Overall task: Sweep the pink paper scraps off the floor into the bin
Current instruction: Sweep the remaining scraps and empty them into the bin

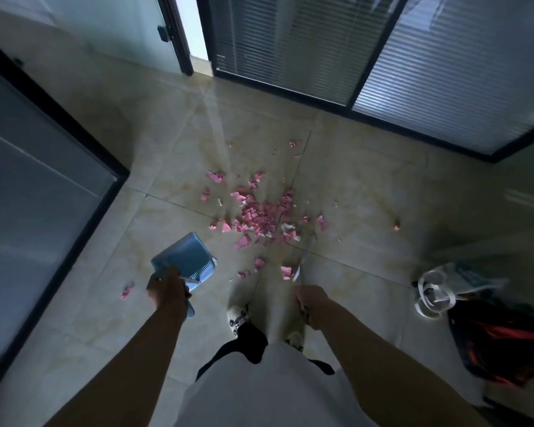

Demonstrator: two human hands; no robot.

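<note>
L hand (167,289) grips dustpan (184,261), scraps (261,212) (pink) ahead

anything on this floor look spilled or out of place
Yes: pink paper scraps lie strewn over the tiled floor, thickest ahead of the person's feet, with strays flung outward, one at far left. The left hand holds a blue dustpan, with no scraps visible in it; the right hand grips a broom handle.

Dim, motion-blurred wide-angle view; daylight enters from doorway (198,29) ahead.
</note>
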